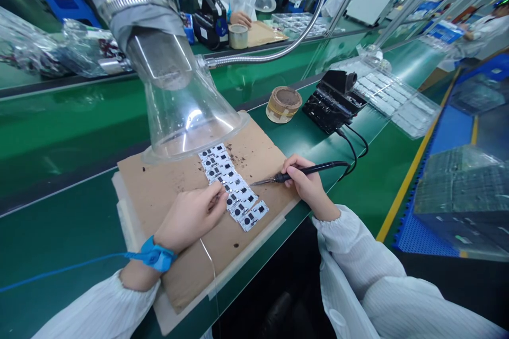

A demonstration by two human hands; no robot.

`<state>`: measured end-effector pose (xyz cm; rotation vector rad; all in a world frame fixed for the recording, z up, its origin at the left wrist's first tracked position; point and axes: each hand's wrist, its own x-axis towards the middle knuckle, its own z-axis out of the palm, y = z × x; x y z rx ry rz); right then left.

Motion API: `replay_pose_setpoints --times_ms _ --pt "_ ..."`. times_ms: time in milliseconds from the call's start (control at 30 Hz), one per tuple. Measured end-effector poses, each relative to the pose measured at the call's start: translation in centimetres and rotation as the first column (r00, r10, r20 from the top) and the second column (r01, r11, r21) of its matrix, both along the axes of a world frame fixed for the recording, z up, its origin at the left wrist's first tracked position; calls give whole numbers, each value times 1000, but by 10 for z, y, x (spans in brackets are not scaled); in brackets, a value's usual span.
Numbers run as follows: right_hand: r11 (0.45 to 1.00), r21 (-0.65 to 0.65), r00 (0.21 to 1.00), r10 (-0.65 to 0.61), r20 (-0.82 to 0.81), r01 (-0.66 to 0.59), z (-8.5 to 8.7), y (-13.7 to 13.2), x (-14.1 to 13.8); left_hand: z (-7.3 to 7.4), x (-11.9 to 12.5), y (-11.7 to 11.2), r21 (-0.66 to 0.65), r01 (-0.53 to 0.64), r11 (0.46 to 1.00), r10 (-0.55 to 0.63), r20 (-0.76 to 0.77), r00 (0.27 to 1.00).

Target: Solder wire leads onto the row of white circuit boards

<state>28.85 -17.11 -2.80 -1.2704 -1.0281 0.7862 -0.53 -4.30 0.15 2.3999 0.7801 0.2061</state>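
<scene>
My right hand (305,183) grips a black soldering iron (320,168), whose metal tip points left over a row of small white circuit boards (240,189). Whether the tip touches a board I cannot tell. Beside the row's left edge, my left hand (193,216) is closed in a pinch on a thin solder wire (212,265), which trails down past the table's front edge. The boards lie in a slanting line on a brown cardboard sheet (178,275), the nearest one slightly apart. A blue wrist strap (157,255) circles my left wrist.
A clear fume hood (186,116) hangs low over the far boards. Behind the cardboard are a round tan pot (283,104) and a black iron stand (332,100), with cables to its right. Clear trays (397,98) lie farther right. A co-worker's hand (240,18) rests across the line.
</scene>
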Motion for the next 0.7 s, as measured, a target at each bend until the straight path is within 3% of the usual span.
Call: replay_pose_setpoints --times_ms 700 --pt "1000 -10 1000 12 3 -12 0 0 0 4 2 -1 -22 -19 1000 18 -49 999"
